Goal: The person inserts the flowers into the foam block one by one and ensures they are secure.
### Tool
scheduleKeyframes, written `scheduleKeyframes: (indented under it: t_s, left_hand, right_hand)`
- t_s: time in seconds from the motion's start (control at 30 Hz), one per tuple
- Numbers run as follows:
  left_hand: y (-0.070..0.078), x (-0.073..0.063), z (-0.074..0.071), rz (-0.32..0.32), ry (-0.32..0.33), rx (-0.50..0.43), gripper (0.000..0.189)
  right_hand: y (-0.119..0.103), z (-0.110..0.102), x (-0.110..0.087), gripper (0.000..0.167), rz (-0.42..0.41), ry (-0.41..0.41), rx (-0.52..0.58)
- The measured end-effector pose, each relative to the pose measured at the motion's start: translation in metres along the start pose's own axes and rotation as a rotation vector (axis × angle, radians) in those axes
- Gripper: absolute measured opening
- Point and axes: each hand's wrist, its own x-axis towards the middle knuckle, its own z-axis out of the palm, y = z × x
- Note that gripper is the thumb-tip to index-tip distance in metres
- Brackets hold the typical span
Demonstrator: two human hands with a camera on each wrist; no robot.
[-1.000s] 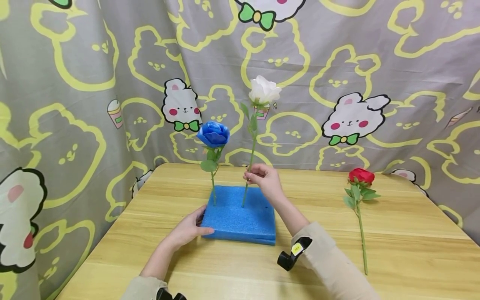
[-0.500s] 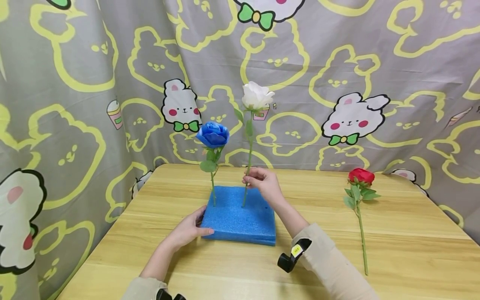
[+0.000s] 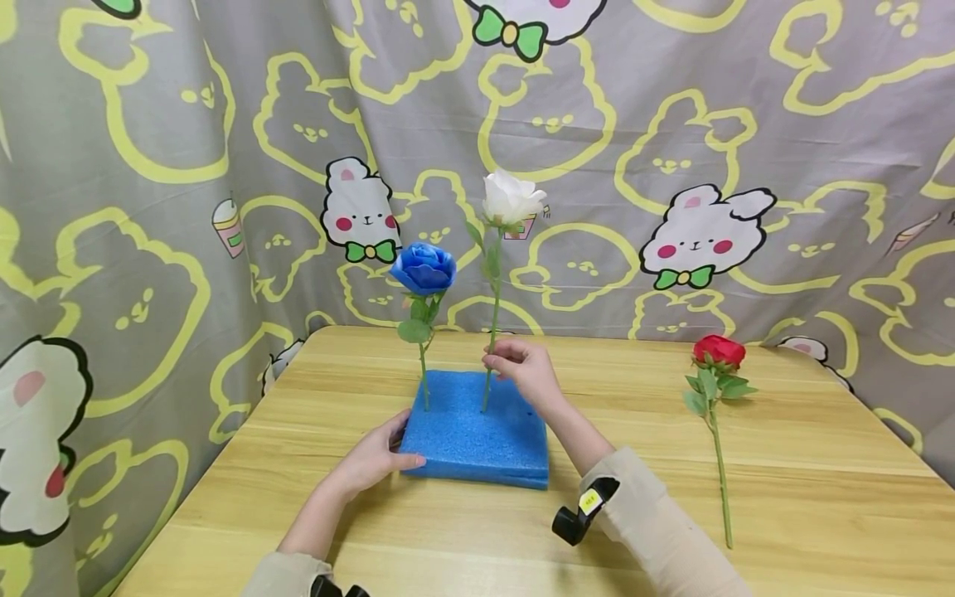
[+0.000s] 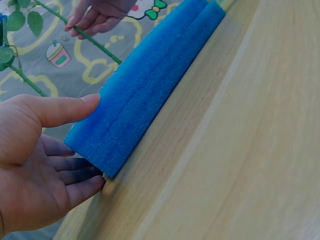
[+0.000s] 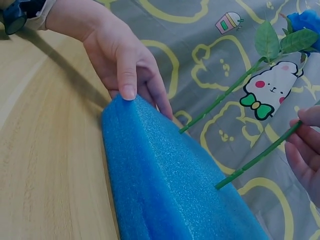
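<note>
A blue foam block (image 3: 485,444) lies on the wooden table. My left hand (image 3: 373,454) holds its near left corner, thumb (image 4: 75,110) at the front edge and fingers along the side. A white artificial rose (image 3: 512,199) stands nearly upright, its stem meeting the foam's top near the middle. Thumb and fingertips of my right hand (image 3: 526,371) pinch that stem a little above the foam. To its left, a shorter blue artificial rose (image 3: 424,268) stands in the block by itself. In the right wrist view both green stems (image 5: 250,164) enter the foam.
A red artificial rose (image 3: 719,352) lies on the table (image 3: 627,390) at the right, its stem pointing toward the near edge. Behind the table hangs a grey curtain (image 3: 582,108) with cartoon bears. A small dark hole shows near the foam's right edge.
The white rose has come down slightly and shifted a little left, with my right hand moving down along with it. My left hand and the foam block have stayed in place.
</note>
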Motion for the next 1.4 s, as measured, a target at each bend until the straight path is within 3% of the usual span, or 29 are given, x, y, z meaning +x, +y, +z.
scheduleKeyframes:
  t_s: [0.57,1.4]
  left_hand:
    - [0.001,0.0,0.0,0.006,0.003,-0.006,0.086]
    - [-0.004,0.003,0.0,0.003,0.003,0.001,0.088]
  right_hand:
    - [0.006,0.0,-0.003,0.017,0.048,-0.036,-0.064]
    - [0.011,0.002,0.0,0.011,0.013,-0.088,-0.233]
